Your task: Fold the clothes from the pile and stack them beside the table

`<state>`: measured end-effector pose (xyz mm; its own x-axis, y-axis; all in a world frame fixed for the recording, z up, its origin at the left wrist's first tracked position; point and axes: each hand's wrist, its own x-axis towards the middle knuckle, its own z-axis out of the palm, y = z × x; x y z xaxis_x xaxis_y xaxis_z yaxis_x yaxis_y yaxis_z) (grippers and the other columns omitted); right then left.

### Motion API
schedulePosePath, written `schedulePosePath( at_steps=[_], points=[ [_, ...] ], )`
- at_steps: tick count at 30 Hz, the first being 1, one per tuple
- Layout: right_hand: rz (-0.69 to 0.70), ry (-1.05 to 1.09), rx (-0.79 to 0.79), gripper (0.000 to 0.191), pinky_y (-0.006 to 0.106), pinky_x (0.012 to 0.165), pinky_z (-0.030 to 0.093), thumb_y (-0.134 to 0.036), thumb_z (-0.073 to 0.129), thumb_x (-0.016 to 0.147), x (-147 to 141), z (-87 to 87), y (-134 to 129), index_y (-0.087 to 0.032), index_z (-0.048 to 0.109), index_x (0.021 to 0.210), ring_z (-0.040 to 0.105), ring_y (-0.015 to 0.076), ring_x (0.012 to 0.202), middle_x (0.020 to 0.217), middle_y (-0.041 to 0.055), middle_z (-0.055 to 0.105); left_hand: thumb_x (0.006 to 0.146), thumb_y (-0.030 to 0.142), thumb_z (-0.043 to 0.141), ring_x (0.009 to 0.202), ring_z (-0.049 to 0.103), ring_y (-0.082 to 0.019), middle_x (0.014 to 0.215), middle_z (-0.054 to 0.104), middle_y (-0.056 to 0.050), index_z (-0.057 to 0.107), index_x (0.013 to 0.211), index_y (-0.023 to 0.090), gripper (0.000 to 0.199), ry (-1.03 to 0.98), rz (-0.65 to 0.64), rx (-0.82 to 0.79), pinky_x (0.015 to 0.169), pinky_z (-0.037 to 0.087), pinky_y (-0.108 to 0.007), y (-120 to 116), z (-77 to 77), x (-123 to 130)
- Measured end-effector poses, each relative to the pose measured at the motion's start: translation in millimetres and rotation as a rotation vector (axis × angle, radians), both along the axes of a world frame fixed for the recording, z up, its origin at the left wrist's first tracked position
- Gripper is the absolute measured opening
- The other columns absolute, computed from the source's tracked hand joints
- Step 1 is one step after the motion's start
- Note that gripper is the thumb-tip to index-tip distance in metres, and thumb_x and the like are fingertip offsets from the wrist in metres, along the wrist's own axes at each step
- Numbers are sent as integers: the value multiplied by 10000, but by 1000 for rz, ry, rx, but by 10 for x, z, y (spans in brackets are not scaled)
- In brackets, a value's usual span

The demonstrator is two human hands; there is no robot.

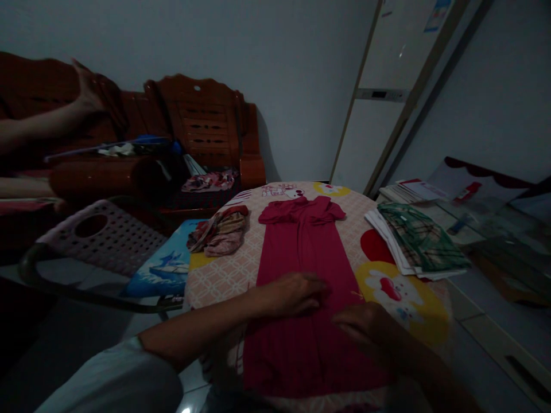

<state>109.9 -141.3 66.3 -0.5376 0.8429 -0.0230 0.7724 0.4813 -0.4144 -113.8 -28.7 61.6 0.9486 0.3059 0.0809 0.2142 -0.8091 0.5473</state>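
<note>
Filling the lower centre of the frame, the counter carries a pink garment, spread from mid-frame toward the bottom edge. A green-topped pile lies at right, a smaller pile left of centre. Left hand on the garment, right hand by its right edge, both curled; whether either grips cloth, I cannot tell.

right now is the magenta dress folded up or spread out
Mostly spread out: the magenta dress lies lengthwise down the patterned tablecloth, though its top end is bunched.
</note>
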Motion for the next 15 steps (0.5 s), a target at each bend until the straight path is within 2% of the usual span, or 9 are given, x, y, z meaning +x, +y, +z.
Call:
schedulePosePath(
  at_steps=[1,3,5,7,9,11,13,15],
  points=[
    [1,4,25,289,252,720,458,-176,448,939,-23,-62,53,-239,718,1019,641,142,738,854,35,732,962,357,492,1225,555,-240,1337,576,-144,521,1332,195,405,7,75,69,1011,439,-341,94,-73,32],
    [31,1,85,261,259,728,464,-195,464,945,-62,-195,117,-230,719,990,645,147,744,841,42,730,926,436,544,1389,394,-292,1496,415,-191,413,1436,162,593,40,145,178,1117,347,-428,234,-275,78],
    [67,-2,136,245,268,751,472,-224,474,952,-76,-289,148,-230,712,1006,654,156,789,871,53,732,919,493,535,1455,272,-326,1557,302,-221,330,1491,150,698,93,155,233,1156,259,-522,312,-469,93],
    [71,4,138,246,272,766,478,-249,472,960,-70,-297,198,-234,706,1032,660,160,826,906,55,734,935,519,489,1465,251,-326,1567,276,-226,314,1503,145,702,113,123,224,1161,241,-536,368,-556,85],
    [40,40,102,254,271,770,480,-263,469,962,-70,-211,309,-230,709,1038,665,163,842,921,53,736,951,504,464,1448,305,-290,1556,317,-204,358,1486,150,650,73,83,177,1153,294,-463,469,-501,72],
    [8,114,49,267,269,763,483,-264,467,957,-99,-66,494,-215,719,1028,673,168,848,927,56,741,960,441,473,1407,387,-245,1521,402,-165,419,1450,171,562,-13,126,146,1121,356,-388,667,-349,67],
    [-13,203,-3,284,270,746,488,-253,460,946,-160,77,743,-203,729,1022,680,170,834,925,55,747,954,346,494,1342,468,-232,1449,503,-137,474,1405,175,482,-103,338,175,1103,377,-390,971,-187,65],
    [-51,290,-17,296,274,726,497,-245,466,927,-233,158,1039,-193,730,1050,678,164,789,900,52,750,929,269,521,1270,533,-235,1356,591,-127,544,1336,158,422,-134,601,205,1079,396,-381,1341,-84,47]
  ],
)
